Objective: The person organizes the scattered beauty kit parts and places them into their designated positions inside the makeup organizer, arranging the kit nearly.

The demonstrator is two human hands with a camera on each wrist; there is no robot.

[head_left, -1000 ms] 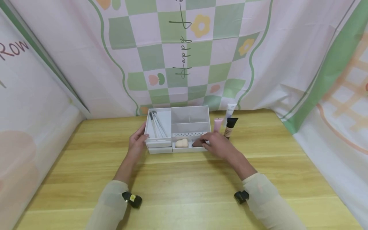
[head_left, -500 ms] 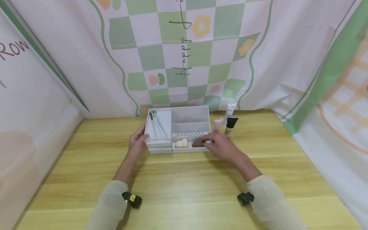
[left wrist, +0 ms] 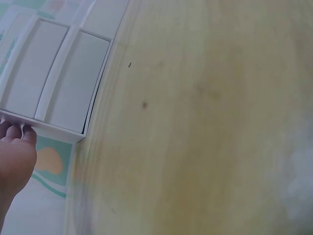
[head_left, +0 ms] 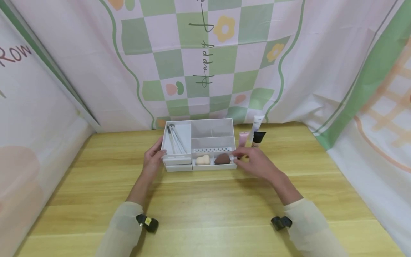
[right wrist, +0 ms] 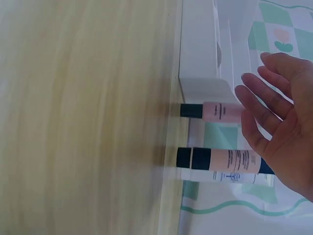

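A white makeup organizer (head_left: 212,127) stands at the back of the table. My left hand (head_left: 153,157) holds its left side, the thumb at the front rim and the fingers along the outer wall; in the left wrist view the fingertips meet the side beside two drawer fronts (left wrist: 78,78). A brown makeup sponge (head_left: 222,159) lies in the front right compartment, with a beige sponge (head_left: 203,160) to its left. My right hand (head_left: 257,162) is at the organizer's right end, beside the brown sponge. In the right wrist view its fingers are loosely bent with nothing between them.
Makeup brushes (head_left: 173,139) lie in the organizer's left tray. Right of it stand a pink tube (head_left: 243,138), a black-capped beige tube (right wrist: 234,160) and a white tube (head_left: 257,123), close to the right hand. A patterned cloth (head_left: 205,64) hangs behind the table (head_left: 199,210).
My right hand has let go of the brown sponge and drawn back to the right, so the sponge now shows whole in its compartment. The left hand has stayed in place.
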